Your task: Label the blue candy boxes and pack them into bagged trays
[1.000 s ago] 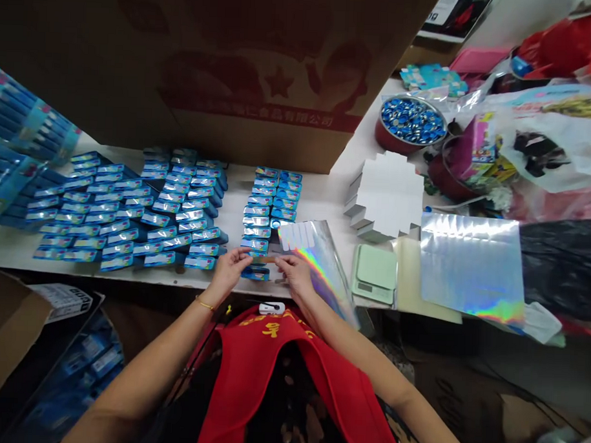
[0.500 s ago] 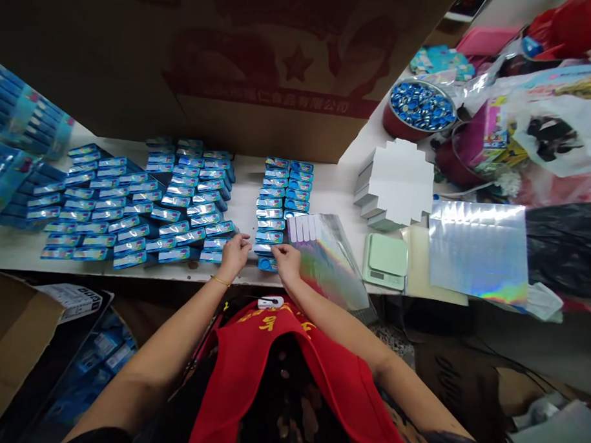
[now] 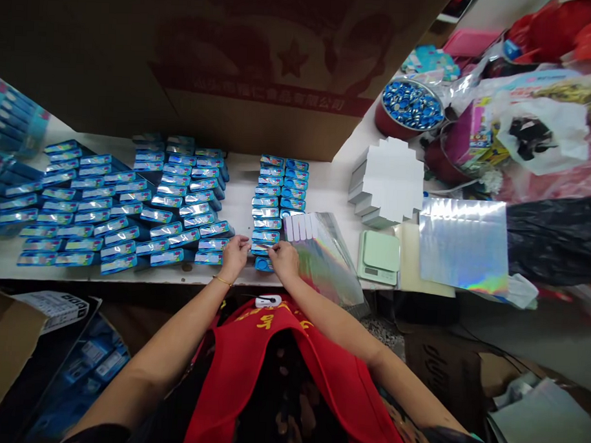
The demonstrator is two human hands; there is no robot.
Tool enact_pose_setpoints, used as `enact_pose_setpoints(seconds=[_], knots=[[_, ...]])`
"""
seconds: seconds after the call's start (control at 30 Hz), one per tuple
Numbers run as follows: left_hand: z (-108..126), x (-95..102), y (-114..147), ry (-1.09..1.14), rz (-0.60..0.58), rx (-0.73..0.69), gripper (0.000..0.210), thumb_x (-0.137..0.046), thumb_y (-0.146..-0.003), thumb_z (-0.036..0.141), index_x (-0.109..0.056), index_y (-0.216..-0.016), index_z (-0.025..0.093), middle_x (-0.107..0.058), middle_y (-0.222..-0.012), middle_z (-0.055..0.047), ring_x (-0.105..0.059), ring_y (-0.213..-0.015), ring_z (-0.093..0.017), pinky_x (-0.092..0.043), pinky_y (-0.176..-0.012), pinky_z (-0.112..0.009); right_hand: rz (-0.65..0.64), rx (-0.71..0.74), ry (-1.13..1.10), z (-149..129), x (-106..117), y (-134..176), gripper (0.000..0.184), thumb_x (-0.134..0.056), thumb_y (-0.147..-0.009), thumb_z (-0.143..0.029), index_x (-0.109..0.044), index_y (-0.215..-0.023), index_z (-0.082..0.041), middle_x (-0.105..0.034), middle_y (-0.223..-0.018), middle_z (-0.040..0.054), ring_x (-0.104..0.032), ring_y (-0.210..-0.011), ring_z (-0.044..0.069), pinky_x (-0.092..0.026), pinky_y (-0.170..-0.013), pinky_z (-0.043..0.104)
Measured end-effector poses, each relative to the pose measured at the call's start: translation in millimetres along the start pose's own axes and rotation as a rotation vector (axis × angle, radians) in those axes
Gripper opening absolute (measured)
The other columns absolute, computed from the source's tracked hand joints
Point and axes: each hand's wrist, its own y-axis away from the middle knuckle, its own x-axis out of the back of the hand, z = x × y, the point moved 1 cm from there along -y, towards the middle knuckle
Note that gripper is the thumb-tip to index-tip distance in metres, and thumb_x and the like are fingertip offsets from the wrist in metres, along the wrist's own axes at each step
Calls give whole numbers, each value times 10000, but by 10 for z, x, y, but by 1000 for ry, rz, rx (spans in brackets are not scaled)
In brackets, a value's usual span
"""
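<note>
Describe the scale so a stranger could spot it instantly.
The big cardboard box has a stack of white card off its near right corner. Just in front of that sits the scale. Unlike the shiny silver sheets on either side, it's pale green with a small display.

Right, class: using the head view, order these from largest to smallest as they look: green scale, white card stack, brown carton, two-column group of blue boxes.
1. Brown carton
2. White card stack and two-column group of blue boxes: too alike to rank
3. Green scale
</note>
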Motion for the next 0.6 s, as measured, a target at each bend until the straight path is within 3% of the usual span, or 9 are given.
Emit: enact_pose_setpoints(seconds=[0.07, 0.13, 0.27, 0.37, 0.6], knots=[[-33, -20, -8, 46, -4, 5, 228, -543, -709, 233, -604, -916, 159, -667, -786, -63, -623, -776, -192, -466, -743, -321, 18, 80, 91, 24, 61, 43, 221, -477, -829, -314, -649, -881, -185, -632, -842, 72, -559, -768, 190, -371, -665, 285], [-63, -35, -8, 85, -15, 22, 240, -551, -702, 243, -607, -919, 157, -661, -762, -59, -622, -733, -185, -473, -717, -316, 21, 259, 196, 27, 116, 96, 264, -431, -860, -287, -622, -1017, -192, -611, -909, 87, -533, -844, 206, -356, -717, 311], [-102, -66, 13, 118, -16, 60, 241, -538, -703, 233, -609, -919, 152, -655, -737, -53, -617, -651, -168, -481, -665, -308, -97, 554, 435, 7, 161, 158, 415, -424, -854, -210, -466, -1266, -223, -565, -1002, 114, -470, -898, 237, -317, -740, 360], [-111, -83, 37, 143, 6, 78, 259, -472, -754, 252, -595, -958, 150, -661, -772, -64, -627, -672, -164, -485, -667, -302, -163, 643, 520, 29, 203, 120, 444, -415, -850, -176, -431, -1293, -202, -549, -1036, 126, -444, -909, 243, -302, -744, 371], [-43, -48, 121, 162, 87, 73, 352, -425, -802, 366, -584, -1022, 142, -659, -883, -90, -625, -738, -176, -479, -702, -307, -161, 728, 525, 147, 297, 19, 412, -366, -869, -169, -462, -1266, -222, -543, -1049, 118, -433, -907, 242, -303, -733, 370]])
